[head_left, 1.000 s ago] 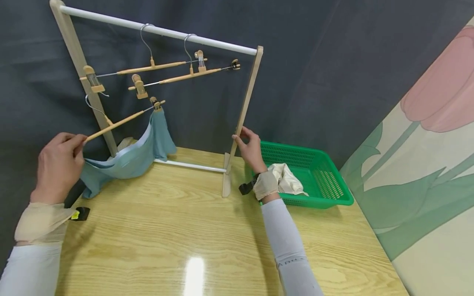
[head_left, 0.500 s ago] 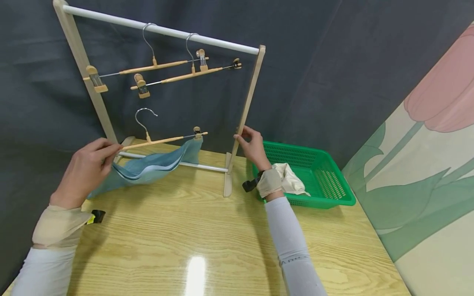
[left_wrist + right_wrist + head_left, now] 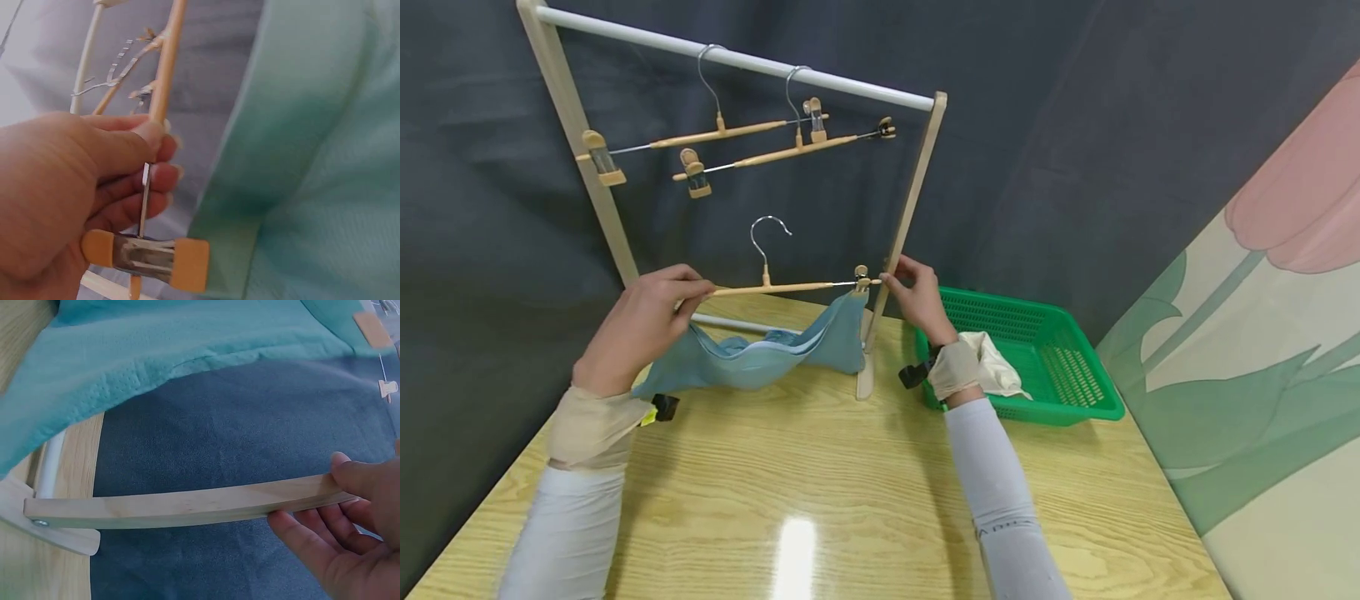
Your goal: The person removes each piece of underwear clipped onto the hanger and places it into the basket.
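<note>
My left hand [image 3: 651, 325] pinches the bar of a clip hanger [image 3: 801, 287] between thumb and fingers, its metal hook pointing up. A blue garment [image 3: 760, 362] hangs by its waistband from the hanger's clips and sags in the middle. In the left wrist view one wooden-tipped clip [image 3: 150, 256] bites the waistband [image 3: 225, 250] just below my fingers. My right hand [image 3: 919, 293] grips the right wooden post [image 3: 187, 509] of the small clothes rack, thumb on one side and fingers on the other. The hanger's right end overlaps this post in the head view.
Two bare clip hangers [image 3: 722, 133] hang from the rack's white top rail [image 3: 640, 35]. Right of the rack, a green plastic basket [image 3: 1075, 367] holds a cream cloth [image 3: 992, 367]. The wooden table [image 3: 850, 483] runs in front, with a dark curtain [image 3: 1037, 150] behind.
My left hand has carried the hanger and the garment rightward, from the rack's left side to in front of its lower middle. The right hand has stayed on the post.
</note>
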### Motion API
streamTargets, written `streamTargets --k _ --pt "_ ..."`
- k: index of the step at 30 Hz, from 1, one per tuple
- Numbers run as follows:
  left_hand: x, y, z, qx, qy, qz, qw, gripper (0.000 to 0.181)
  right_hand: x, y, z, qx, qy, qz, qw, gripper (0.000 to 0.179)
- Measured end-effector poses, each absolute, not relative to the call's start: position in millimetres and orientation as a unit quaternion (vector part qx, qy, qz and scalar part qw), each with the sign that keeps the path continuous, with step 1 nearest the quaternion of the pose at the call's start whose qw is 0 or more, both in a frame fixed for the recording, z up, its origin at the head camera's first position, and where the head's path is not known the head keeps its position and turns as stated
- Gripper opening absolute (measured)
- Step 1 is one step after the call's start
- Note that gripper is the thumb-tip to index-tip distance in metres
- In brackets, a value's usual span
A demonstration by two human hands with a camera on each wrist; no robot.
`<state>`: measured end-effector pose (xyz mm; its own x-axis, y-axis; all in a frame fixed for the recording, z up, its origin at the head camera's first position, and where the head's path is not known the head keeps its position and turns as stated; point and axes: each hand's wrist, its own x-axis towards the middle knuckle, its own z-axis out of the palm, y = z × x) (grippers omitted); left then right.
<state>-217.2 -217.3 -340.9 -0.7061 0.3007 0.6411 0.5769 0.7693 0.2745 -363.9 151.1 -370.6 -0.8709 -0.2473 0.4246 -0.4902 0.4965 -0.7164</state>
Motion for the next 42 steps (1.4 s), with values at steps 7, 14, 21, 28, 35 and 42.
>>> streamTargets --k 7,14,21,28,35,42 --pt "-221 -202 -338 -0.201 -0.908 -0.269 0.249 0.02 -361 152 -368 0.207 -0.853 0.461 0.131 0.025" --pt "-213 -198 -340 -0.197 -0.901 -0.29 0.256 0.018 -360 147 -366 0.199 -0.859 0.453 0.133 0.027" --pt "-211 -194 -338 -0.2 -0.895 -0.307 0.254 0.018 -359 146 -365 0.2 -0.861 0.446 0.142 0.031" --pt "-210 -186 -337 -0.207 -0.899 -0.308 0.232 0.02 -353 152 -366 0.182 -0.866 0.449 0.123 0.039" --pt "-207 -178 -333 -0.229 -0.894 -0.3 0.241 0.018 -338 165 -359 0.166 -0.86 0.47 0.112 0.039" --pt "-203 -166 -329 -0.247 -0.892 -0.297 0.236 0.018 -295 176 -344 0.169 -0.805 0.533 0.198 0.038"
